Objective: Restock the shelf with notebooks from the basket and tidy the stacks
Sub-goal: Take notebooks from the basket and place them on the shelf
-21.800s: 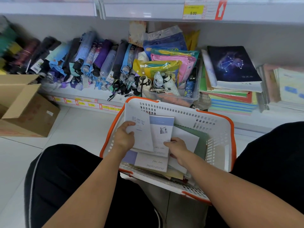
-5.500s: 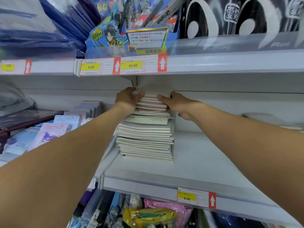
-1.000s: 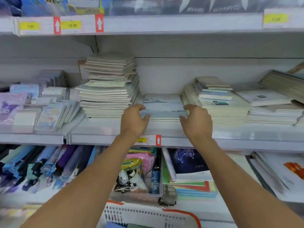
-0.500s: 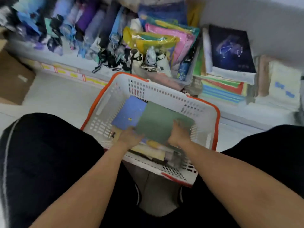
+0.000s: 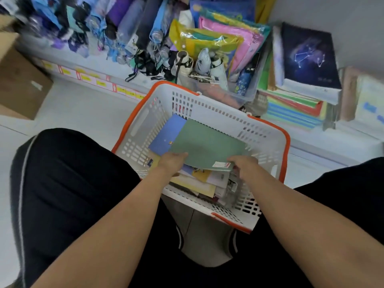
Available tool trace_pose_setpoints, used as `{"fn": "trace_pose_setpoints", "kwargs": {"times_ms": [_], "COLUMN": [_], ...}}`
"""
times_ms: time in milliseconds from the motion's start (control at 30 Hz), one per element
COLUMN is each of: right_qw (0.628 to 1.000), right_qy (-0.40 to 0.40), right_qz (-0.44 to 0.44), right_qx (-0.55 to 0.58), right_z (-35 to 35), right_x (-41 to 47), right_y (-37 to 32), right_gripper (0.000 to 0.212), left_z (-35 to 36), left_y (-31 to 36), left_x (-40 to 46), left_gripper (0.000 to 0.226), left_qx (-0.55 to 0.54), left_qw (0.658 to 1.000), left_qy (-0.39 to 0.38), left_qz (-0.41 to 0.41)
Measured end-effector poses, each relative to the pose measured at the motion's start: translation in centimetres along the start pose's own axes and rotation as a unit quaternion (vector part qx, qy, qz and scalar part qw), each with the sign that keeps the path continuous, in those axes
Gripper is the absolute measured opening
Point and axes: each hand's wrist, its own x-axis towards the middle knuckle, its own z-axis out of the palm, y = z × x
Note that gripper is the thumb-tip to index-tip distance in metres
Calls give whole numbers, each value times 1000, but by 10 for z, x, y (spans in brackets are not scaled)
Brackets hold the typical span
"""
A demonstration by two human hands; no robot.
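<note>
Fingers of the left hand (image 5: 170,163) curl over the near-left corner of the green notebook (image 5: 207,146), thumb side hidden beneath; it looks like a pinch on the cover edge. Right hand (image 5: 244,164) sits at the near-right corner beside the price sticker (image 5: 222,164), fingers bent onto the edge, though whether they clamp it or only rest there cannot be told. Both hands are on the near short edge, so the notebook extends away from the person, long axis running up and to the left across the basket (image 5: 284,142). Blue notebook (image 5: 166,135) lies partly under its left side; more notebooks are piled loosely beneath. Judgement: next is a two-handed lift, straight up and toward the body. Neither hand is nearer.
</note>
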Motion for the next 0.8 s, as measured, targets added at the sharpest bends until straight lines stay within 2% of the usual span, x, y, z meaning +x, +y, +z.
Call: {"fn": "trace_pose_setpoints", "kwargs": {"times_ms": [67,100,167,233,267,300,333,367,400,433,467,500,533,567,600,667,733,800], "right_qw": [995,991,969,896,854,817,787,763,761,789,846,915,964,987,994,993,991,988], "right_qy": [-93,-129,-188,-262,-311,-358,-390,-414,-427,-425,-387,-306,-197,-107,-71,-93,-112,-137], "right_qz": [10,-16,-159,-329,-364,-371,-365,-353,-324,-284,-236,-184,-135,-86,-39,37,64,72], "right_qx": [25,23,-24,-141,-204,-258,-309,-350,-365,-342,-279,-188,-116,-85,-74,-58,-34,-15], "right_z": [-2,-3,-9,-14,-17,-20,-24,-30,-34,-34,-29,-21,-13,-6,1,14,22,29], "right_x": [-17,-28,-59,-98,-113,-124,-130,-130,-126,-117,-107,-87,-65,-48,-37,-27,-26,-27], "right_y": [-10,-14,-28,-40,-45,-48,-51,-55,-56,-57,-55,-52,-44,-32,-19,5,13,8], "right_gripper": [11,13,31,32,30,29,29,28,26,25,28,33,39,45,52,56,49,40], "left_z": [-1,-3,-11,-22,-29,-34,-36,-36,-34,-30,-27,-26,-26,-27,-31,-39,-46,-53], "left_y": [10,18,34,50,55,56,56,53,49,44,41,40,38,37,36,29,19,10], "left_x": [-8,-16,-31,-39,-40,-40,-40,-39,-39,-36,-36,-36,-38,-39,-40,-44,-48,-47], "left_gripper": [46,56,77,94,97,89,72,52,40,42,49,57,67,74,75,66,56,52], "left_qx": [-59,-93,-168,-277,-322,-346,-339,-301,-258,-219,-186,-151,-106,-59,-20,51,81,61], "left_qw": [998,995,985,951,930,915,918,937,958,972,979,982,980,975,968,953,943,945], "left_qy": [-21,-25,-51,-134,-177,-206,-207,-176,-128,-80,-36,7,40,58,68,98,138,164], "left_qz": [5,9,9,-17,-23,-17,-8,2,16,38,70,114,162,206,239,283,291,277]}}
